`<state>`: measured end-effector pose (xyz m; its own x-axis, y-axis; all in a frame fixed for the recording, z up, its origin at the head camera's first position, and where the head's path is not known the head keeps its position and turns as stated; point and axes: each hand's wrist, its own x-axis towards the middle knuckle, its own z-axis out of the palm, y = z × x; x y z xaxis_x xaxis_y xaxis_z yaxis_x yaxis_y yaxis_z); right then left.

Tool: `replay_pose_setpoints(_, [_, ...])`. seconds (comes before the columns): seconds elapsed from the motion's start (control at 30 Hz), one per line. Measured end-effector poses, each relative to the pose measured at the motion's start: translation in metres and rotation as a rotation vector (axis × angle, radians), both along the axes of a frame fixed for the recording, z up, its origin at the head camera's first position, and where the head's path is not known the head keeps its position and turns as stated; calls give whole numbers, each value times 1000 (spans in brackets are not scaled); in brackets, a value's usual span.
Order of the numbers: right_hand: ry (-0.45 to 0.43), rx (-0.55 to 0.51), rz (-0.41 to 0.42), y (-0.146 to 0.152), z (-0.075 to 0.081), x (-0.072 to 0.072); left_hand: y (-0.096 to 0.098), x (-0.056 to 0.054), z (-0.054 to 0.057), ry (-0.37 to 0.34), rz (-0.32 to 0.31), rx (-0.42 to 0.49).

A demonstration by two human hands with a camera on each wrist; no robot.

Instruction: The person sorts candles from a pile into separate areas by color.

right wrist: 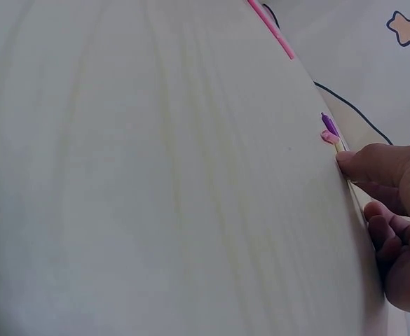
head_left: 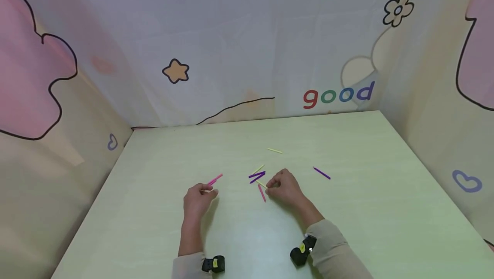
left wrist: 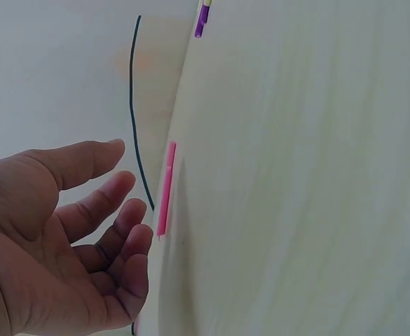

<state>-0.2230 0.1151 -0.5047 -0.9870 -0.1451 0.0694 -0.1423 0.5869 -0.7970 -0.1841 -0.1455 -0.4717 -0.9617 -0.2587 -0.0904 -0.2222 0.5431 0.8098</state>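
Note:
My right hand [head_left: 284,188] pinches the near end of a thin yellow stick [head_left: 260,183] between thumb and index finger; in the right wrist view those fingertips [right wrist: 345,159] meet low over the table. Just left of it lie two purple sticks [head_left: 256,174], a second yellow stick [head_left: 258,169] and a pink stick [head_left: 262,193], close together. My left hand [head_left: 198,201] hovers near pink sticks [head_left: 216,179], which seem to overlap. In the left wrist view its thumb and fingers stand apart, holding nothing, with a pink stick [left wrist: 167,189] on the table beyond them.
Farther back on the pale table [head_left: 135,210] lies a lone yellow stick [head_left: 275,150]. A purple stick [head_left: 322,173] lies to the right of my right hand. Printed cloth [head_left: 247,47] walls the table's back and sides.

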Motion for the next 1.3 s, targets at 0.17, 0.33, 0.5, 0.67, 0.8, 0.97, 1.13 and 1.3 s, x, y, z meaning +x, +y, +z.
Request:
replay_pose_setpoints(0.17, [-1,4,6,0,-1,-1,7,4,3,16,-19,13])
replay_pose_setpoints(0.33, [-14,4,2,0,-1,-1,14,6,3,14,-39,25])
replay_pose_setpoints(0.5, [-17,-4,0,1,-2,-1,21,7,3,26,-79,25])
replay_pose_setpoints(0.67, [-18,2,9,0,-2,-1,27,5,3,27,-112,-4])
replay_pose_setpoints(0.8, [-23,3,7,0,0,-1,32,3,3,27,-137,-1])
replay_pose_setpoints(0.97, [-19,5,1,-1,0,-1,37,2,4,52,-161,18])
replay_pose_setpoints(1.13, [-34,12,0,-1,-2,-1,41,0,3,86,-185,19])
replay_pose_setpoints(1.3, [-12,9,5,-2,-1,-1,45,-4,4,102,-214,27])
